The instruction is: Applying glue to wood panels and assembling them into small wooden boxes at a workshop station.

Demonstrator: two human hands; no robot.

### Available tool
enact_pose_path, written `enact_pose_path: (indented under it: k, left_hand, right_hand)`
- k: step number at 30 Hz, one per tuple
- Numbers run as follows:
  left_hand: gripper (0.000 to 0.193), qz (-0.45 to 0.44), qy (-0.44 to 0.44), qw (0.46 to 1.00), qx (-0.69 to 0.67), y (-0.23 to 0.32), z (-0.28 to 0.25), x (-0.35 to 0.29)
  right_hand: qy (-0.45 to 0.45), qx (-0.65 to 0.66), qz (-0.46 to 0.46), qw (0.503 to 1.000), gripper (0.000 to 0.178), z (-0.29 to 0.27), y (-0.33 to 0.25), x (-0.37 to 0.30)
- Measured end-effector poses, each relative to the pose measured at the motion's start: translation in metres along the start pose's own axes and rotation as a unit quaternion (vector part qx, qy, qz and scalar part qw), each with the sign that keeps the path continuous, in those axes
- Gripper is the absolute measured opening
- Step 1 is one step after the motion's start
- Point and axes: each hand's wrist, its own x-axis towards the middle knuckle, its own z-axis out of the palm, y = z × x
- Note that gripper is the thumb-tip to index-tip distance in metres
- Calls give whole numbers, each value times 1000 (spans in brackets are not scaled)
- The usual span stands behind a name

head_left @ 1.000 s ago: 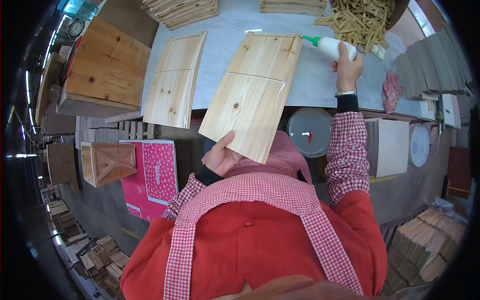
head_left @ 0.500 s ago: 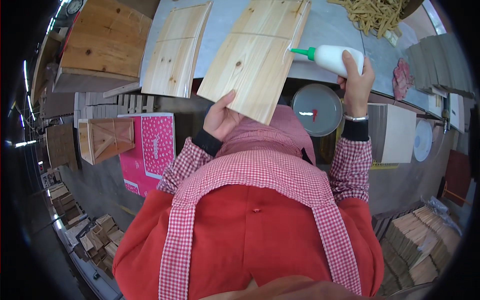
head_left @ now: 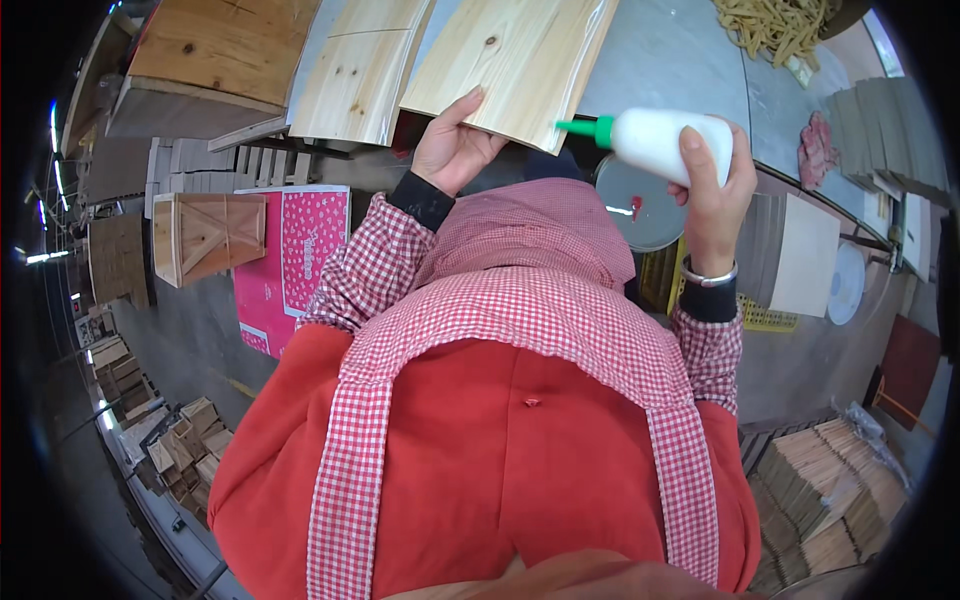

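Note:
My left hand grips the near edge of a pale wooden board, thumb on top and fingers beneath. In my right hand is a white glue bottle with a green nozzle, lying nearly level and pointing left. The nozzle tip is at the board's near right corner. A whitish line of glue runs along the board's right edge. Left of it, a second wooden board lies on the grey worktable, with a thin line across it.
A wooden box stands at the table's left end. Wood strips are heaped at the far right, near a pink cloth. Below the table edge are a round basin, a pink printed box and a wooden crate.
The nozzle has travelled down the board's right edge from farther up to the near corner. The held board now sits farther away, its near end higher in the picture.

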Motion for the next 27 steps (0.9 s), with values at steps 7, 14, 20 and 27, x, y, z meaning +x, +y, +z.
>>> enact_pose_path:
  k: [7,14,20,27]
  left_hand:
    - [40,32,25,999,24,4,8,6]
    - [47,51,19,998,7,7,8,9]
    - [42,48,26,998,-16,9,-5,-10]
    - [40,27,5,999,-26,8,-4,-3]
  right_hand:
    - [-20,-20,-12,1000,38,-1,-6,-1]
    - [142,131,-40,980,39,-12,19,2]
    - [381,-15,-88,920,41,-84,78,69]
    - [425,-369,-47,825,41,-167,124,175]
